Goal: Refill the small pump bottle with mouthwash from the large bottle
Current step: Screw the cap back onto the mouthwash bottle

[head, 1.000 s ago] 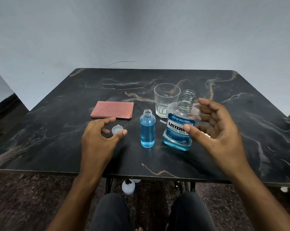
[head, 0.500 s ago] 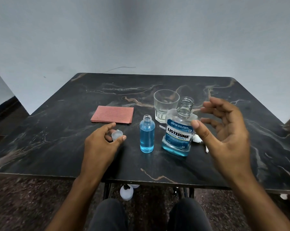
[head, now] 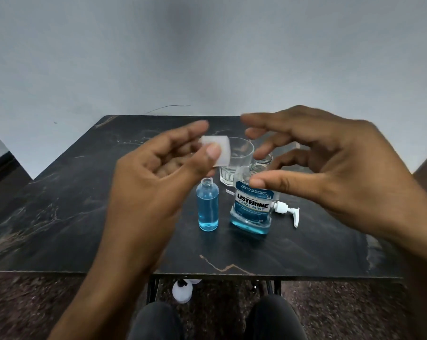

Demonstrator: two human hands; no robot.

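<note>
The small clear bottle [head: 207, 208] stands uncapped on the dark table [head: 72, 217], filled with blue mouthwash to about three quarters. Right of it stands the large Listerine bottle [head: 253, 207], also uncapped, with a little blue liquid at the bottom. The white pump head [head: 287, 211] lies on the table just right of the large bottle. My left hand [head: 158, 190] is raised above the table and pinches a small translucent white cap [head: 219, 149] between thumb and forefinger. My right hand [head: 330, 173] hovers above the large bottle, fingers spread and empty.
An empty drinking glass [head: 235, 163] stands behind the two bottles, partly hidden by the cap. A white bottle [head: 181, 293] sits on the floor under the table's front edge. My knees show at the bottom.
My left hand lifted the white cap from the table up to chest height. My right hand rose and moved left toward it. The view tilted, and the pink cloth is now hidden.
</note>
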